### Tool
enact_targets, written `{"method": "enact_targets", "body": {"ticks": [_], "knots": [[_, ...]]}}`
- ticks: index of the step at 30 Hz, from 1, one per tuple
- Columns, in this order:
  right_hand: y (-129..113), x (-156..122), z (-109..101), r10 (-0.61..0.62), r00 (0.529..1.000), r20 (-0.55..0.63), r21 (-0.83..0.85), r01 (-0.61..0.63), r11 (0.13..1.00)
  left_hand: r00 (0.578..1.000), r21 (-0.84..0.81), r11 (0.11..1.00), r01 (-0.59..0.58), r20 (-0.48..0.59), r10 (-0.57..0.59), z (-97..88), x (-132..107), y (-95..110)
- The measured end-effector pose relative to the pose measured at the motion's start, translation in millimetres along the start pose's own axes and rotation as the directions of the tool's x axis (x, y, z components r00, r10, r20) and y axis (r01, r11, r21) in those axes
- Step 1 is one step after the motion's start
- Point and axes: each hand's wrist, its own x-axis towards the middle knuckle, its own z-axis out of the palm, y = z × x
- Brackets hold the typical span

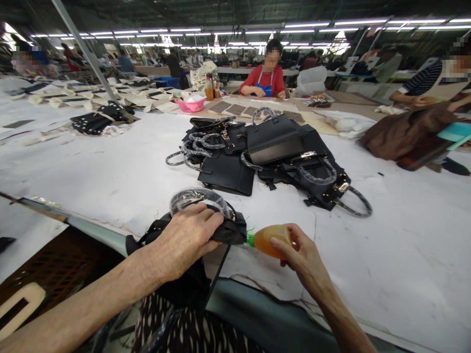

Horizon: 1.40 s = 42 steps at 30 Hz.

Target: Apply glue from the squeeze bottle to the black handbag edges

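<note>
Clasping a black bag [237,228] from above, the left hand [191,235] has its fingers curled over the top, just beside a plastic-wrapped handle [198,194]; the bag is at the near edge of the white worktop [368,260], its lower part reaching past that edge. The right hand [300,250] pinches an amber squeeze bottle [270,240] between thumb and fingers, held sideways, its green cap [251,240] pointing at the bag's right end; whether the tip touches is too small to tell. More black bags [274,135] lie heaped between the middle of the worktop and its far edge.
</note>
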Motion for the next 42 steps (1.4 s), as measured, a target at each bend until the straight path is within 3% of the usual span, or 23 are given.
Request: {"method": "enact_targets", "body": {"ticks": [7,16,34,42], "knots": [[-1,0,-1,0.065,0.997,0.051,0.032,-0.067,0.997,0.999,0.007,1.0,0.015,0.034,-0.016,-0.8,-1,4],[2,2,5,0.014,0.999,-0.033,0.017,-0.013,1.0,1.0,-0.015,1.0,0.009,0.025,-0.008,-1.2,0,3],[5,-5,1,0.111,0.993,0.04,0.083,-0.114,0.99,1.0,0.021,1.0,-0.009,0.006,0.009,2.7,-1,1],[-5,-13,-1,0.131,0.986,0.103,0.112,-0.142,0.984,1.0,0.014,1.0,-0.011,0.008,0.011,4.9,1,1]]}}
